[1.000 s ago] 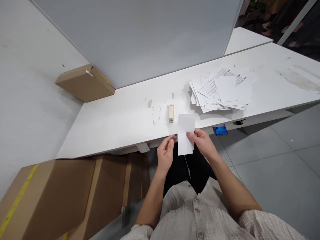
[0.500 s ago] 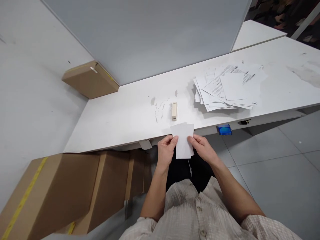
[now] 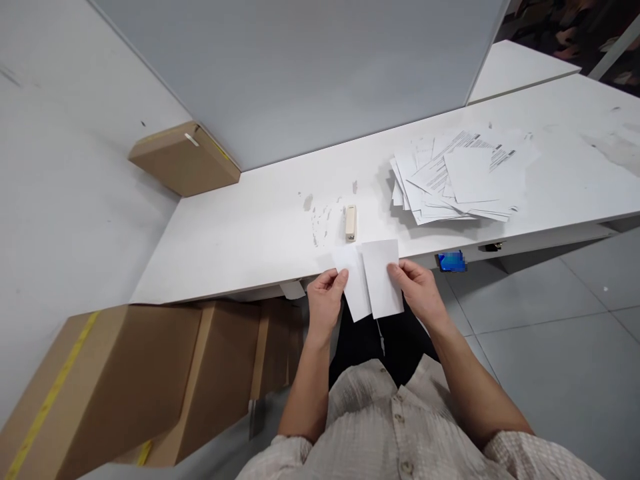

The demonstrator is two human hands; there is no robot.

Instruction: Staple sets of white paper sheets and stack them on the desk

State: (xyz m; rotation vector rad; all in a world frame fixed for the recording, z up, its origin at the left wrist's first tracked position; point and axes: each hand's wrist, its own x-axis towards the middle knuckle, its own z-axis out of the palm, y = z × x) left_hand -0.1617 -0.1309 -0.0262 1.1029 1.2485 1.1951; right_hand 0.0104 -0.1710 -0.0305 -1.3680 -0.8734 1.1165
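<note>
Both arms forward, fingers pinched

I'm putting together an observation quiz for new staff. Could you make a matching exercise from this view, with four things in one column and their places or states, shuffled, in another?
Things
1. Beige stapler-like tool
2. Loose pile of papers
3. Right hand
4. Cardboard box above desk level

Places or states
A. Gripping a white sheet
B. In the corner by the white wall and grey panel
C. Near the desk's front edge, just beyond the held sheets
D. Heaped untidily, some sheets printed

Pairs: 1-C, 2-D, 3-A, 4-B
</note>
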